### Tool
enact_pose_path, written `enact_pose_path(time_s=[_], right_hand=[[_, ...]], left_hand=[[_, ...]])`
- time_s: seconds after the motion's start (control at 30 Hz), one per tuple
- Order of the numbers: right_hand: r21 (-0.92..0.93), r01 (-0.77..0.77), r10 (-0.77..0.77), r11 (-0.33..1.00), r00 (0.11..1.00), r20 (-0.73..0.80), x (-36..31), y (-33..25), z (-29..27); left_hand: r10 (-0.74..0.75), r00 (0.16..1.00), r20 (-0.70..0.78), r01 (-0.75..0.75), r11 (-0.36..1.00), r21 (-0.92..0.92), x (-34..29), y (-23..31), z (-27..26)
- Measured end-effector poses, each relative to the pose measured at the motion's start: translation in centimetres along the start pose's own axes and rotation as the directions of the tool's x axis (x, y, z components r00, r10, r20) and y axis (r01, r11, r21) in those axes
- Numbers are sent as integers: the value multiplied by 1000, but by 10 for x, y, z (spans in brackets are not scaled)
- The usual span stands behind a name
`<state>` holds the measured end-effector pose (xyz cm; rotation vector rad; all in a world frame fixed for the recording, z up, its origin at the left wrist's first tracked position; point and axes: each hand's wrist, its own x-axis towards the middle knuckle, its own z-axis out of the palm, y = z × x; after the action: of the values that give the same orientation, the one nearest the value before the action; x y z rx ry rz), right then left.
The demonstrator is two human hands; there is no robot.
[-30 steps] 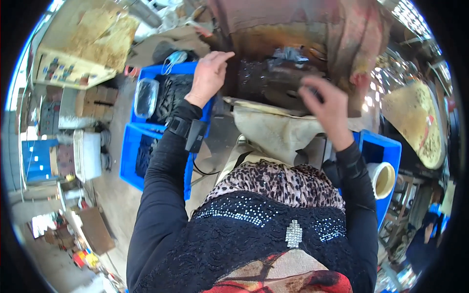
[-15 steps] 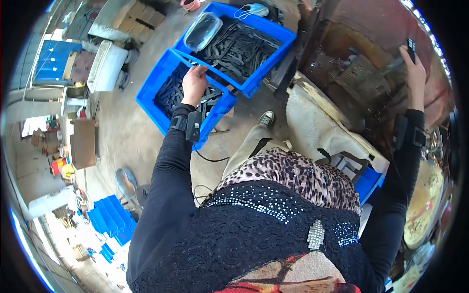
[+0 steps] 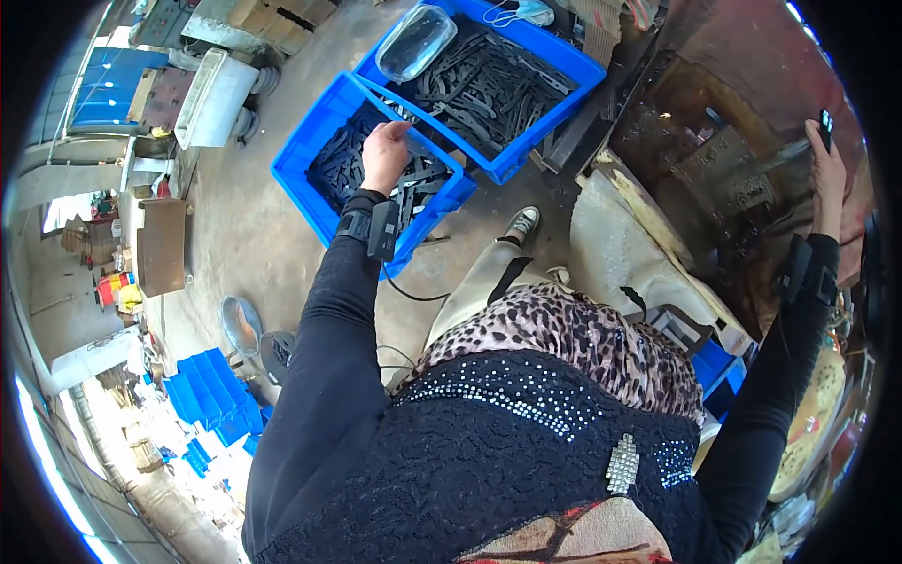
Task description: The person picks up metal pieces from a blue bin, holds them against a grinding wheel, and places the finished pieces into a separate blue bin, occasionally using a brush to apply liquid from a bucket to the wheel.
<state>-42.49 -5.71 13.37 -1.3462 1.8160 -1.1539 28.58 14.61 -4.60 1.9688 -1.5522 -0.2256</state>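
My left hand (image 3: pixel 383 158) is above the nearer blue crate (image 3: pixel 291 167), its fingers curled in. What they hold, if anything, is hidden. Dark, flat, narrow metal pieces (image 3: pixel 334 158) fill that crate in a loose heap. At far right my right hand (image 3: pixel 827 179) is raised beside a wet, rust-brown machine (image 3: pixel 691 99), pinching a small dark flat piece (image 3: pixel 826 130) that points up from the fingertips.
A second blue crate (image 3: pixel 554 111) of similar pieces adjoins the first, with a clear plastic tub (image 3: pixel 416 44) and a face mask (image 3: pixel 534 12) on it. A pale sheet (image 3: pixel 611 221) drapes the machine's near edge. Blue bins (image 3: pixel 211 395) stand at lower left.
The view has shifted, so the crates and machine sit further right. My left hand has moved slightly from the crates' shared edge to over the nearer crate. The right hand still holds its piece.
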Motion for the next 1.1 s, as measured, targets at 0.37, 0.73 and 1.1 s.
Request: enact_pose_path(time_s=[0.37,0.73,1.1], right_hand=[[-155,-124,97,980,981,-170,-164,0,15],[44,-411,409,911,911,52,-258,42,57],[76,-416,415,906,909,37,-275,35,59]], left_hand=[[190,981,29,-191,981,27,24,45,-9],[-20,677,735,-429,801,417,79,48,87],[35,519,854,-521,805,284,89,5,117]])
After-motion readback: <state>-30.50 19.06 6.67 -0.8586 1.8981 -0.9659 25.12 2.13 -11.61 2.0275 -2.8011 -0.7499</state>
